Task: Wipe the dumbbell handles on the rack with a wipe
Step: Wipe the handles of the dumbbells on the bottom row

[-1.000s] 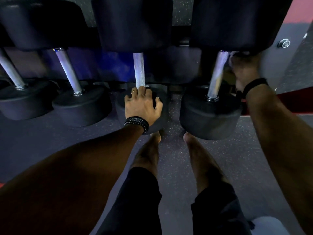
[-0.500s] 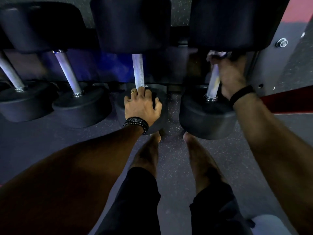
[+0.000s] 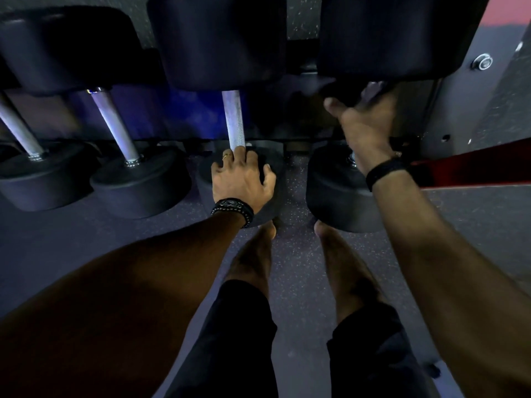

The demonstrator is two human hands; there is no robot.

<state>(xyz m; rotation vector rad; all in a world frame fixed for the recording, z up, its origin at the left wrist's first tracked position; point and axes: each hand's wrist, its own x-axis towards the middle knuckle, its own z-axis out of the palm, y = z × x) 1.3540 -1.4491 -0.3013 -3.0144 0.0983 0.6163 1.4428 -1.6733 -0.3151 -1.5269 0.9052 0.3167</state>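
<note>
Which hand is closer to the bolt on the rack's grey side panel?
Right. The right hand grips the rightmost dumbbell's handle, just left of the bolt; the left hand rests one dumbbell farther left.

No text, label, brand, number or sign can be read anywhere in this view. The dumbbell heads (image 3: 138, 185) show plain black faces, the handles (image 3: 235, 119) bare metal, and the rack upright (image 3: 459, 90) at two o'clock only a bolt. The wristbands are too dark and blurred to make out any lettering.
</note>
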